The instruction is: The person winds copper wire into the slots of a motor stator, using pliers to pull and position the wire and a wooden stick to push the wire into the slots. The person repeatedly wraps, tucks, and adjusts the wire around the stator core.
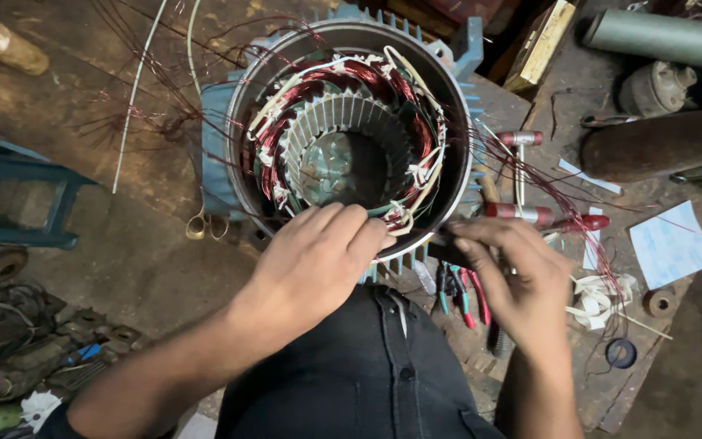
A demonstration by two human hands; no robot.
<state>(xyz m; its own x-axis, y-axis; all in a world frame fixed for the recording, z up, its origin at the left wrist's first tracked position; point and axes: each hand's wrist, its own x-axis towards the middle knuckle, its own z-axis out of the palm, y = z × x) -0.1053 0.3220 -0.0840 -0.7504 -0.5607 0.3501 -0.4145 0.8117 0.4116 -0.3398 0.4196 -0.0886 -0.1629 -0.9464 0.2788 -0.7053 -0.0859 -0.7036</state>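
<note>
Here, the left hand point(318, 260) lay clenched on the motor stator point(351, 122) rim at six o'clock; the right hand point(513, 276) pinched copper wire point(562, 195) at four o'clock.

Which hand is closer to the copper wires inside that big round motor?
The left hand, probably. Its fingers already rest on the motor stator's near rim beside the copper windings. The right hand sits outside the housing, over the pliers.

Both hands point(416, 252) at the near rim of a copper-wound motor stator point(351, 130)
</note>
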